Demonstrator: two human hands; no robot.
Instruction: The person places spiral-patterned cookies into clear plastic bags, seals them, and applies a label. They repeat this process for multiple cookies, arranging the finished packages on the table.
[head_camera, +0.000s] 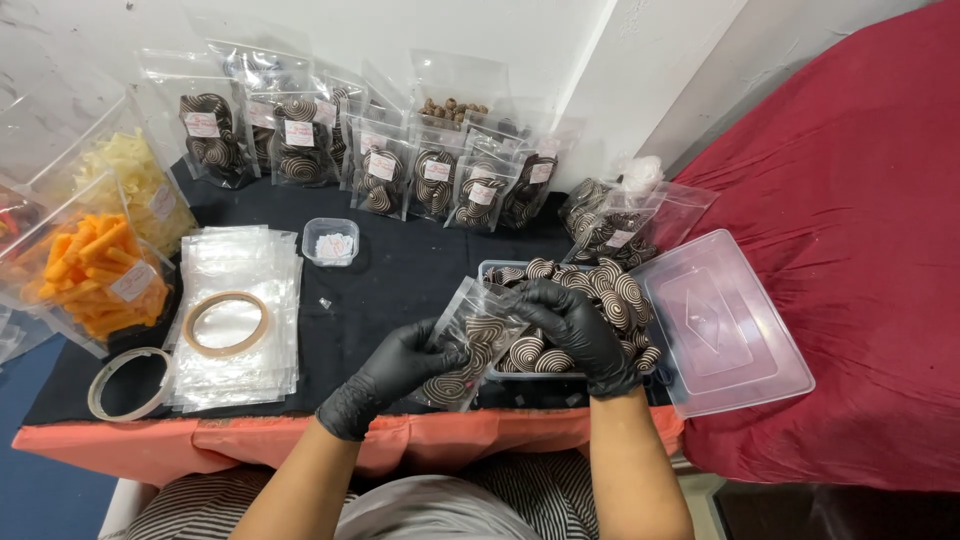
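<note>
A red bed (860, 250) fills the right side, and beside it the bench (400, 270), under a black cloth, reaches left to the wall. A clear lid (730, 325) lies at the bench's right edge, overhanging toward the bed. Just left of it sits a clear tub (600, 290) heaped with brown-and-cream swirl cookies (615, 290). A stack of empty clear bags (235, 315) lies on the left, with a tape ring (227, 323) on top. Filled cookie bags (430, 180) stand in a row at the far edge. The left hand (400, 365), gloved in black, is curled around a clear pouch (465, 345) partly filled with cookies, near the front edge. The right hand (570, 325), also gloved, is closed narrowly at the pouch's mouth, over the tub. Bare black cloth lies between the bag stack and the pouch.
</note>
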